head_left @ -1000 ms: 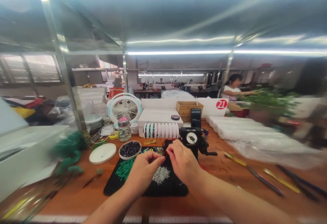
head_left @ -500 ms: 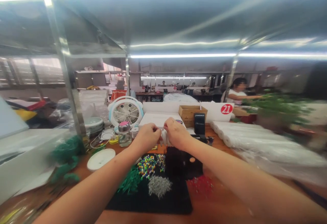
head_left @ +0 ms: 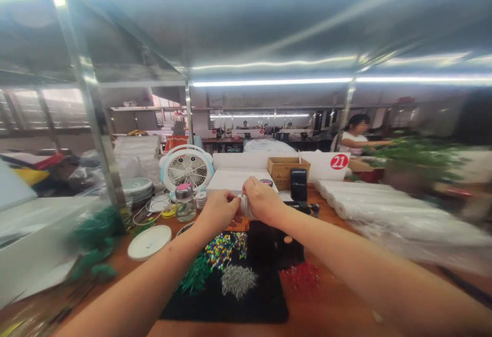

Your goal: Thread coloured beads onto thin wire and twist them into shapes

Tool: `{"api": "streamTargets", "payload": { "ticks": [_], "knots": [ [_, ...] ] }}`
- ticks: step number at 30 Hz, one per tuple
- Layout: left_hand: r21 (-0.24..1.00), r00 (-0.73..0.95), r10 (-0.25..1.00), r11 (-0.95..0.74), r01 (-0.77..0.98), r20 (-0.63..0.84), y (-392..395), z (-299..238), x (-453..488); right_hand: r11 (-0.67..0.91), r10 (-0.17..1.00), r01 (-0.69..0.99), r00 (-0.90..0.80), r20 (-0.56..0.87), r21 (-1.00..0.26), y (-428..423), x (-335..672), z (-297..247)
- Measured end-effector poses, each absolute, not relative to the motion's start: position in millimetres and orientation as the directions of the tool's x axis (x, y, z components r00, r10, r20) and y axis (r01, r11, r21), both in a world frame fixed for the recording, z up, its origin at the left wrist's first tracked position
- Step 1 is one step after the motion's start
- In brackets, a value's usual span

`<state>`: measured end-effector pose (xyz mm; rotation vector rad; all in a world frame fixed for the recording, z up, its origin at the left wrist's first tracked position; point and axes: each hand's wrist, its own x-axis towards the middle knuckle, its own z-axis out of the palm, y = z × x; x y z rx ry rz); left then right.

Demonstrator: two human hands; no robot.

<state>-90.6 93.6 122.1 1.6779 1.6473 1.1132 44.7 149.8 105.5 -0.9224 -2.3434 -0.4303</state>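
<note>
Step in hand: close fingertip work at the white spools [head_left: 246, 208], judged from both hands being brought together there; exact action can't be told.
Next move: steady, paired fingers seem called for, with light pressure and narrow clearance between spool edges.
White spools: located in front of the white box [head_left: 240, 178], between the two hands; only a small pale section left uncovered.
Left hand [head_left: 221, 209]: fingers bent, thumb brought in toward them, tips placed at the left side of the spools; whether anything thin is pinched cannot be told.
Right hand [head_left: 263, 201]: fingers curled downward at the right side of the spools, contact apparent; contents of the grasp hidden by the knuckles.
Gap: hands kept apart by the spools only, barely spread.
Black mat [head_left: 223, 312]: set below the hands; green pieces [head_left: 195, 275], coloured beads [head_left: 219, 250] and silver pieces [head_left: 239, 280] heaped on it, untouched.
Red pieces [head_left: 303, 275]: scattered on the table [head_left: 323, 298], right of the mat, under the right forearm's line.
Jar [head_left: 185, 208]: placed left of the hands, untouched.
</note>
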Motion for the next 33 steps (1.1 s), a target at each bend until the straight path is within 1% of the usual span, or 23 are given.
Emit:
{"api": "streamTargets", "payload": {
  "ticks": [3,8,10,15,23,33],
  "knots": [
    [0.836,-0.064,0.982,-0.118,0.535,0.179,94,119,-91,0.718,0.496,0.689,-0.604,0.624,0.096,151,45,105],
    [0.871,-0.051,0.996,-0.043,0.489,0.078,83,103,-86,0.727,0.479,0.681,-0.595,0.645,0.089,155,46,102],
    [0.876,-0.064,0.996,-0.023,0.482,0.061,79,92,-85,0.732,0.472,0.676,-0.596,0.65,0.087,156,47,101],
    [0.864,-0.12,0.988,-0.022,0.503,0.095,74,74,-86,0.746,0.444,0.657,-0.612,0.655,0.108,155,49,101],
    [0.838,-0.13,0.981,-0.05,0.543,0.143,74,71,-86,0.786,0.4,0.605,-0.651,0.645,0.123,155,52,102],
    [0.829,-0.125,0.982,-0.051,0.556,0.145,76,69,-87,0.801,0.408,0.591,-0.659,0.632,0.1,155,51,103]
  ]
}}
